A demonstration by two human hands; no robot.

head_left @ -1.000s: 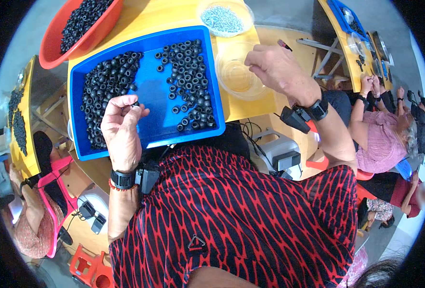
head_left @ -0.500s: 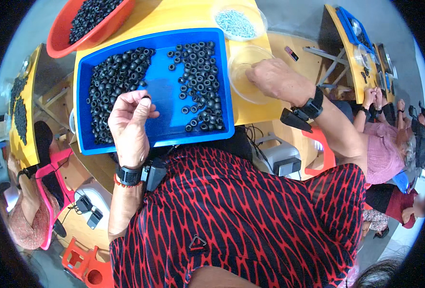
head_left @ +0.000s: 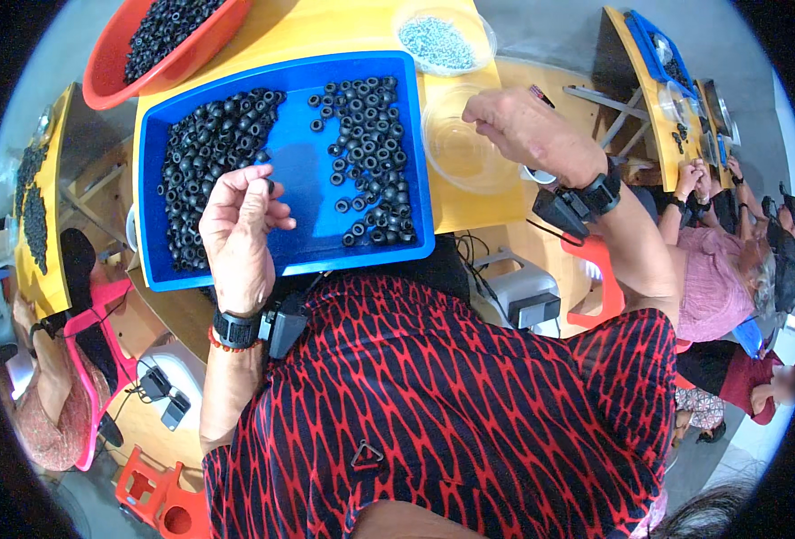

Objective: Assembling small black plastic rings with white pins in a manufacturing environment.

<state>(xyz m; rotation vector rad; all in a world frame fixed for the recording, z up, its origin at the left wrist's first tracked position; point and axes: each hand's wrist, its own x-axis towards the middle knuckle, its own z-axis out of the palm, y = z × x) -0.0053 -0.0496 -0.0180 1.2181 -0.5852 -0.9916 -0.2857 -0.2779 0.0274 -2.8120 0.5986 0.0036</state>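
Observation:
A blue tray [head_left: 312, 166] holds small black rounded pieces with round holes, a dense heap [head_left: 209, 148] on its left and a looser group [head_left: 370, 135] on its right. Over the tray's left half, my left hand [head_left: 243, 235] pinches one black holed piece [head_left: 270, 187] between thumb and forefinger. My right hand [head_left: 532, 133] hovers at the right edge of a shallow clear plastic bowl [head_left: 460, 162], its thumb and fingertips drawn together. Whatever those fingertips may hold is too small to make out.
Behind the clear bowl stands a clear tub [head_left: 491, 52] of tiny pale blue pieces [head_left: 435, 43]. A red basin [head_left: 108, 58] of black pieces sits at the far left of the yellow table [head_left: 325, 25]. Other people work at tables on both sides; a red chair [head_left: 593, 283] is right.
My right hand has shifted slightly up and to the right, off the middle of the clear bowl. My left hand stays nearly in place, still pinching the black piece.

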